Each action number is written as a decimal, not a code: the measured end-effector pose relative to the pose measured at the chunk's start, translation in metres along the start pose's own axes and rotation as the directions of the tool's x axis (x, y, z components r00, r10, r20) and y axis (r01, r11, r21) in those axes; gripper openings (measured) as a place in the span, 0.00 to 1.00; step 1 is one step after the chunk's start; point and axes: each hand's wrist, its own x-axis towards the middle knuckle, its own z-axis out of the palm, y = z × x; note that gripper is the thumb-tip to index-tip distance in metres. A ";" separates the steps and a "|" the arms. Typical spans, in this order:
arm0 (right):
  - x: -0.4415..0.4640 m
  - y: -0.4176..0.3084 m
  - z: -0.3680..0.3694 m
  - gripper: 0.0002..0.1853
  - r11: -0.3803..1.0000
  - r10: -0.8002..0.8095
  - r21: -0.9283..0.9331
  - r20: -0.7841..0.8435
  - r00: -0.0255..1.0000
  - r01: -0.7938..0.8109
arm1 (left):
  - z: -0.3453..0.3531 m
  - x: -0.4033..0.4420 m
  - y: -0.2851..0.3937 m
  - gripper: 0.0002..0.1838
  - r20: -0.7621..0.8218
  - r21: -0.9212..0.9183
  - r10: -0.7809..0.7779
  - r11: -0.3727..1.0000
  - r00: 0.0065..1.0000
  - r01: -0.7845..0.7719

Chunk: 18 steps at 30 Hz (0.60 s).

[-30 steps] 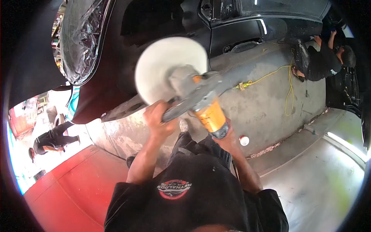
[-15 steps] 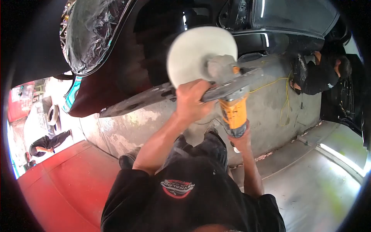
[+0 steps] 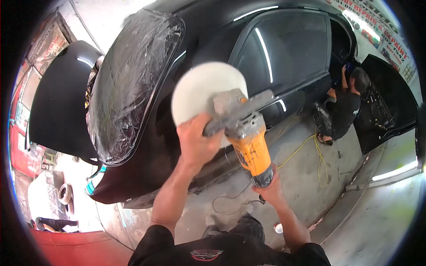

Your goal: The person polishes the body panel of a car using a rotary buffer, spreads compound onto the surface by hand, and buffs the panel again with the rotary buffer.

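A yellow and grey electric polisher [image 3: 253, 155] is held between both hands. Its round white pad [image 3: 199, 91] faces the black car's [image 3: 173, 119] rear side panel; I cannot tell whether it touches the paint. My left hand [image 3: 195, 139] is closed round the dark bar handle [image 3: 259, 103] across the polisher's head. Farther back, my right hand [image 3: 270, 188] wraps round the dark rear end of the body. The pad covers part of the panel.
Clear plastic film [image 3: 133, 84] covers the car's rear window area. A co-worker [image 3: 344, 106] crouches by the open door [image 3: 390, 102] at right. A yellow cable [image 3: 317, 150] and a dark cord [image 3: 222, 210] lie on the floor. Behind me stands a red panel [image 3: 75, 246].
My view has tilted up, so more of the car's window and roof shows. The polisher and both hands have shifted left and higher along the car's side. Both hands keep their hold.
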 end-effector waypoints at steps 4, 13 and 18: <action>0.053 -0.042 -0.032 0.45 0.998 -0.054 0.021 -0.028 0.998 0.054 | 0.024 0.080 0.013 0.10 -0.033 -0.033 0.055 0.998 0.998 -0.056; 0.141 -0.095 -0.069 0.40 0.958 -0.092 0.271 -0.026 0.995 0.095 | 0.068 0.186 0.024 0.13 -0.157 -0.090 0.087 0.991 0.984 -0.102; 0.132 -0.100 -0.071 0.39 0.991 -0.129 0.051 0.043 0.991 0.127 | 0.031 0.143 0.020 0.11 -0.242 -0.113 -0.072 0.993 0.967 0.046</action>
